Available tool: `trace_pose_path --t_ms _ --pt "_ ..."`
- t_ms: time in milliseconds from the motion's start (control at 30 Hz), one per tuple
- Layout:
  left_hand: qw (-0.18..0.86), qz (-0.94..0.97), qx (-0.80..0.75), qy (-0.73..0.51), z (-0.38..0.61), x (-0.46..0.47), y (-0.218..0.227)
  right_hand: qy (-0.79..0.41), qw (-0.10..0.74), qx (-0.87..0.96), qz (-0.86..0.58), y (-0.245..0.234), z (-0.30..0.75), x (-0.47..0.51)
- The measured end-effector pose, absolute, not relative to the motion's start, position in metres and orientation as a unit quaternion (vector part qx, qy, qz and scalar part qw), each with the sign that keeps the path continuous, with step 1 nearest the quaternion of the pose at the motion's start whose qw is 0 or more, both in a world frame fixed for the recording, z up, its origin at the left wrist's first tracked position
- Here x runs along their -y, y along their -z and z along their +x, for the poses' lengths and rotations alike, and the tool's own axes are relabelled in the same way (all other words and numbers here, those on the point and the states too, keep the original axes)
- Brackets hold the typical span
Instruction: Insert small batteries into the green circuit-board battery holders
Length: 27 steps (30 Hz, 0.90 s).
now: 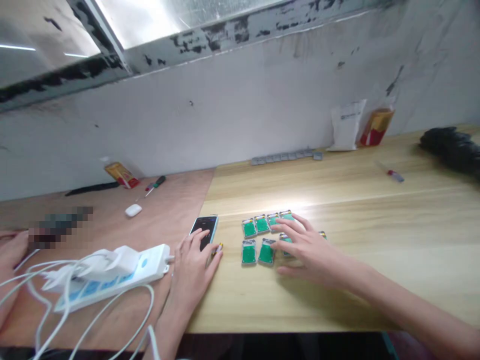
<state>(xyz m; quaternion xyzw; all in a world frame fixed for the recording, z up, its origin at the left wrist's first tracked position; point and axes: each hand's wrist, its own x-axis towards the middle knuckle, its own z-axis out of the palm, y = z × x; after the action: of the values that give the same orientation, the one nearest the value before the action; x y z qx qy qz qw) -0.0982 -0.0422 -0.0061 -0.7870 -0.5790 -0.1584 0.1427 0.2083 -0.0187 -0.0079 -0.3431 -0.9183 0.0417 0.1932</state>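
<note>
My left hand (194, 265) rests on the table at the lower edge of a dark-screened phone (205, 225). A small gold-and-black cylindrical battery (218, 248) shows at its thumb and index finger, apparently held there. Over the right part of two rows of small grey cases with green circuit boards, my right hand (305, 245) has its fingers spread, partly covering them. In the back row, cases such as this one (249, 228) have a battery along the top edge. Two front-row cases, one at the left (248, 253) and one beside it (266, 252), show no battery.
A white power strip (150, 265) with plugs and loose cables lies at left, near another person's hand (13, 252). Screwdrivers (155, 186), a white earbud case (133, 210), a row of grey pieces (287, 157), packets (347, 125) and a black bag (452, 147) lie farther back.
</note>
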Motion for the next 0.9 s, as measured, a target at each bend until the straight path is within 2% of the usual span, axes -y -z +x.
trace_pose_path --t_ms 233,467,900 --pt "0.073 -0.8 0.556 0.213 -0.095 0.039 0.003 -0.024 0.187 0.911 -0.367 0.011 0.2 0.005" --pt "-0.003 -0.789 0.537 0.298 -0.084 0.039 -0.006 -0.064 0.188 0.921 -0.334 0.007 0.205 0.002" --pt "-0.159 -0.789 0.516 0.293 -0.044 0.02 -0.003 -0.096 0.216 0.908 -0.346 0.013 0.208 -0.002"
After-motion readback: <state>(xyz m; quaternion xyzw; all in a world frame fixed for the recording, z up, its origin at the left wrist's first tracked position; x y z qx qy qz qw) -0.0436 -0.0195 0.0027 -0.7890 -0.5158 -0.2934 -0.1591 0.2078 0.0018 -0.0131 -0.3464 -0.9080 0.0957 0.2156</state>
